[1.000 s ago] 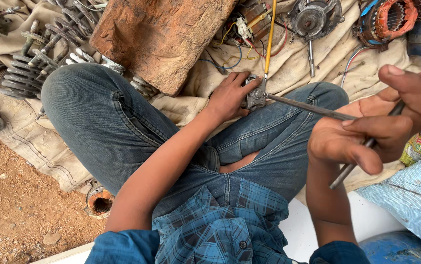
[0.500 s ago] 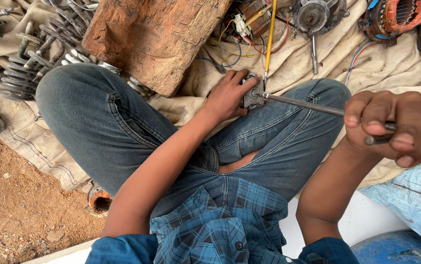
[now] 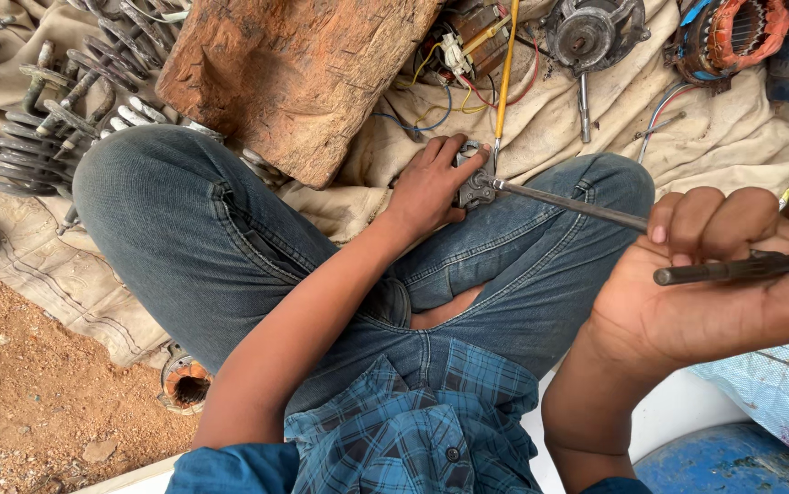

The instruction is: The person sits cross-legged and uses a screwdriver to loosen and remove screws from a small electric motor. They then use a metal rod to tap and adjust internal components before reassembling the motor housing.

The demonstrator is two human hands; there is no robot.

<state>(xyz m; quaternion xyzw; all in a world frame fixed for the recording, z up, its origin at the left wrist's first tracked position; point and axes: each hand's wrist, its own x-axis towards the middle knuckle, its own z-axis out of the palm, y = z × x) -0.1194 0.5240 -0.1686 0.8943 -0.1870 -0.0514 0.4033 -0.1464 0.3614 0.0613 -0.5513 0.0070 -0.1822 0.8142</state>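
Note:
My left hand (image 3: 429, 186) is closed around a small grey metal part (image 3: 473, 183) that rests on my right knee in blue jeans (image 3: 587, 192). A long-handled metal tool (image 3: 567, 203) has its head at that part. Its two thin handles run to the right into my right hand (image 3: 719, 288), which is held close to the camera. The fingers of that hand curl over one dark handle (image 3: 733, 268). A thin yellow rod (image 3: 504, 78) stands just behind the left hand.
A rough reddish wood block (image 3: 294, 78) lies on a beige cloth (image 3: 742, 137) ahead of my knees. Motor parts (image 3: 591, 32), a copper-wound stator (image 3: 733, 32), loose wires (image 3: 454, 64) and metal springs (image 3: 42, 128) are spread around. Bare soil (image 3: 28, 384) is at lower left.
My right hand has shifted its grip on the tool handles, from a raised hold to a fist to a looser curled grip. The left hand stays on the metal part.

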